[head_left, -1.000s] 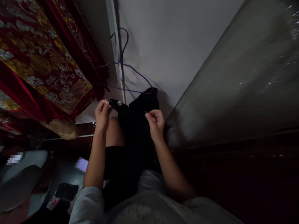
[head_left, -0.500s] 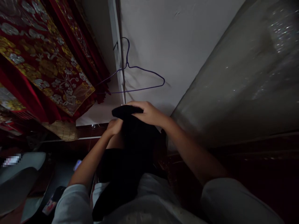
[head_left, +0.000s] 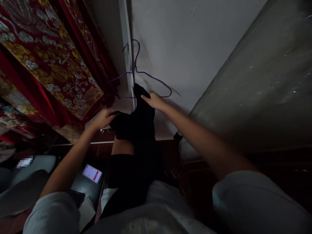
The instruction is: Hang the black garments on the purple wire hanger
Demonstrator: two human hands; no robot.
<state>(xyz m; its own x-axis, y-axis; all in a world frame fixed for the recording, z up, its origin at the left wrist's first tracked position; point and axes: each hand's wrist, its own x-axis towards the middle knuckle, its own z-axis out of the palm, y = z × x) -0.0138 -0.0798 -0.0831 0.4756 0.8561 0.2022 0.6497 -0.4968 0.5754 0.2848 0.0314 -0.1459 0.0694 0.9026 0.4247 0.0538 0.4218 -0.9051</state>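
Observation:
A black garment (head_left: 145,125) hangs spread between my two hands; its exact kind is lost in the dark. My left hand (head_left: 103,119) grips its left edge, fingers closed on the cloth. Higher up, my right hand (head_left: 154,100) pinches the other side, thumb on top. Just behind the raised right part of the cloth is a purple wire hanger (head_left: 152,76), hooked at a pale upright rail (head_left: 129,58) against the wall. The garment covers part of the hanger's bottom bar. Below, the dark cloth merges with my dark clothing.
Red curtains with gold and silver embroidery (head_left: 60,70) hang at the left. A lit phone (head_left: 92,173) lies on a dark seat at lower left, near grey chairs (head_left: 26,190). A large plastic-wrapped panel (head_left: 248,81) leans along the right.
My hands have moved apart, stretching the garment's edge open. The right hand rose toward the hanger, the left went out to the left. The phone has come into full view.

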